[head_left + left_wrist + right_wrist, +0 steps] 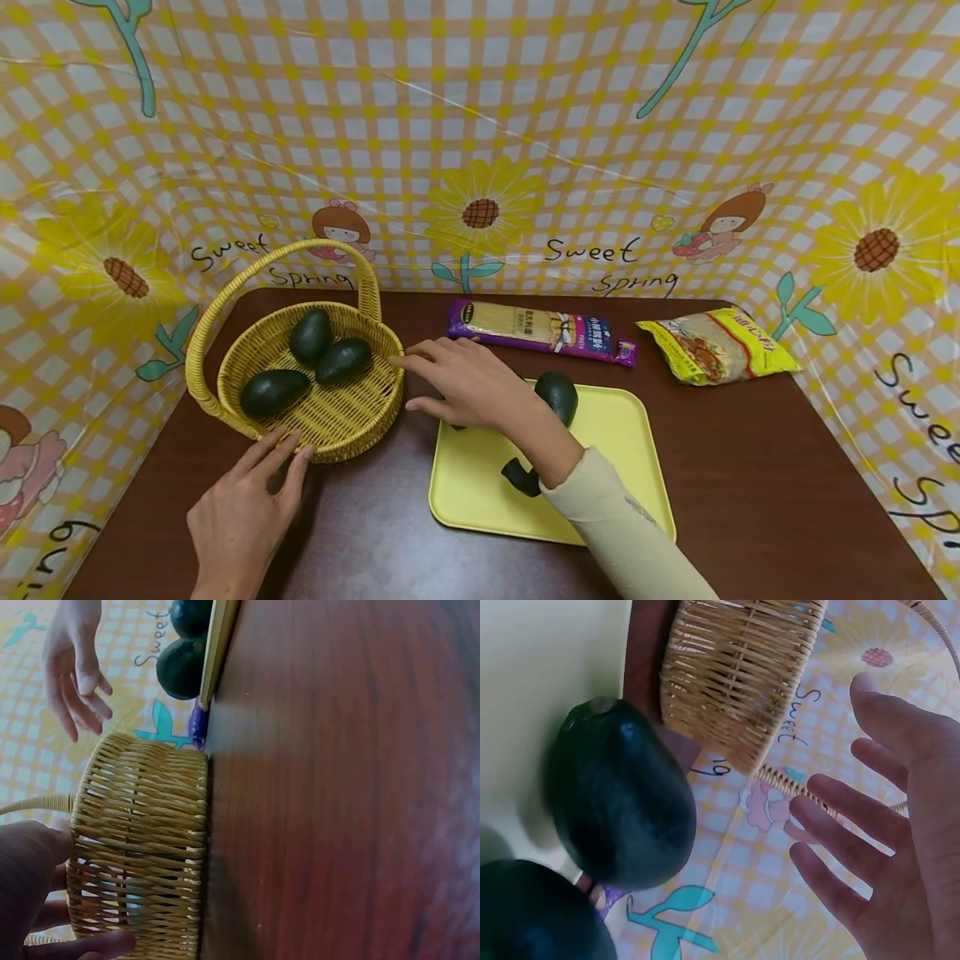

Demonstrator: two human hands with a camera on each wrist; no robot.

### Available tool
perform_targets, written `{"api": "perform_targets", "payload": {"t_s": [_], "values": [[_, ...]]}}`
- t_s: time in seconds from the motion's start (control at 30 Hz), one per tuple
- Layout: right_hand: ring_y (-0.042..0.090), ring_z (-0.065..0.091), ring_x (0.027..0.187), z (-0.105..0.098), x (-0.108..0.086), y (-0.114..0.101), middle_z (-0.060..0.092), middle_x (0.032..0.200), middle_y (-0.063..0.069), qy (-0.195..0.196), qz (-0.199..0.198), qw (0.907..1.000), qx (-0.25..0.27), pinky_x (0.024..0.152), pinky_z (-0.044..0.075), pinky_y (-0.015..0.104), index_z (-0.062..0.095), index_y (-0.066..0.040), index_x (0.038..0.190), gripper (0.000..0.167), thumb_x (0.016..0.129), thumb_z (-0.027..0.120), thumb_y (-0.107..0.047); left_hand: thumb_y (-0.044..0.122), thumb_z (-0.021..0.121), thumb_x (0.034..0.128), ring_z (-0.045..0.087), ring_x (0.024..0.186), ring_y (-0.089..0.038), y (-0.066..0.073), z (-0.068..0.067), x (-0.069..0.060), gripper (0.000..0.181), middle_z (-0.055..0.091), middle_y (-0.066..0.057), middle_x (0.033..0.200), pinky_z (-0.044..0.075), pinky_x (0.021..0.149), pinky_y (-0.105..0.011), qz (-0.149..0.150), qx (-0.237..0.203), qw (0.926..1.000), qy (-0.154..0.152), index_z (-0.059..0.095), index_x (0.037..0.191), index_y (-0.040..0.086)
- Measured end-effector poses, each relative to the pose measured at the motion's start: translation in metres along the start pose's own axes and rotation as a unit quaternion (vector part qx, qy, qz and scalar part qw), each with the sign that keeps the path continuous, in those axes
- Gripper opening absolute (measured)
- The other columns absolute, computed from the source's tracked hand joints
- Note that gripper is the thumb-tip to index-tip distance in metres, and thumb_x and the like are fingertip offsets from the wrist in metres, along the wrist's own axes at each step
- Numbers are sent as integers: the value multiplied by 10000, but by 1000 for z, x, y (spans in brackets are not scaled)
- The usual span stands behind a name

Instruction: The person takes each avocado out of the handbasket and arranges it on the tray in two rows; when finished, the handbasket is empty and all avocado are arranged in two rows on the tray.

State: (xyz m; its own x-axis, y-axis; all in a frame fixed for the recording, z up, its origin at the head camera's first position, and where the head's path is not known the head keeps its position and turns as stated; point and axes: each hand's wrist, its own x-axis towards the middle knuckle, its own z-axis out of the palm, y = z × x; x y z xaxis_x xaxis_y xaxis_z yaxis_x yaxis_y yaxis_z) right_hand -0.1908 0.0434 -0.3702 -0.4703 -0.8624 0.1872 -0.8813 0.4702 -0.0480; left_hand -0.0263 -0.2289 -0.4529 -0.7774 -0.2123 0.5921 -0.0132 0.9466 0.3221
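In the head view a yellow wicker basket with an arched handle stands at the left, holding 3 dark green avocados. My left hand rests its fingertips on the basket's near rim. Between basket and tray hovers my right hand, fingers apart and holding nothing, as the right wrist view shows. Under that forearm lies a yellow tray. An avocado on it shows beside the wrist; two avocados appear in the right wrist view. The right hand hides part of the tray.
A purple pasta packet lies behind the tray. Further right is a yellow food bag. A black curved piece shows beside the right wrist, its kind unclear. Checked sunflower cloth stands around the brown table.
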Motion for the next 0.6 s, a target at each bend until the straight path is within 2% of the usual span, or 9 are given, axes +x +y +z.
{"api": "perform_targets", "payload": {"t_s": [0.4, 0.6], "values": [[245, 674, 1208, 6, 22, -8, 652, 1430, 61, 10, -157, 9995, -273, 932, 575, 406, 580, -200, 1561, 596, 1058, 682, -504, 362, 875, 907, 646, 474, -167, 2, 0, -1, 362, 797, -102, 1221, 276, 353, -281, -93, -5, 9999, -72, 853, 1186, 131], [244, 660, 1260, 7, 31, -13, 633, 1484, 64, -207, -105, 9992, -340, 977, 572, 412, 552, -206, 1583, 605, 1065, 678, -492, 375, 865, 922, 664, 495, -160, 2, 2, -1, 370, 794, -93, 1238, 273, 350, -279, -185, -12, 9998, -107, 847, 1208, 141]]}}
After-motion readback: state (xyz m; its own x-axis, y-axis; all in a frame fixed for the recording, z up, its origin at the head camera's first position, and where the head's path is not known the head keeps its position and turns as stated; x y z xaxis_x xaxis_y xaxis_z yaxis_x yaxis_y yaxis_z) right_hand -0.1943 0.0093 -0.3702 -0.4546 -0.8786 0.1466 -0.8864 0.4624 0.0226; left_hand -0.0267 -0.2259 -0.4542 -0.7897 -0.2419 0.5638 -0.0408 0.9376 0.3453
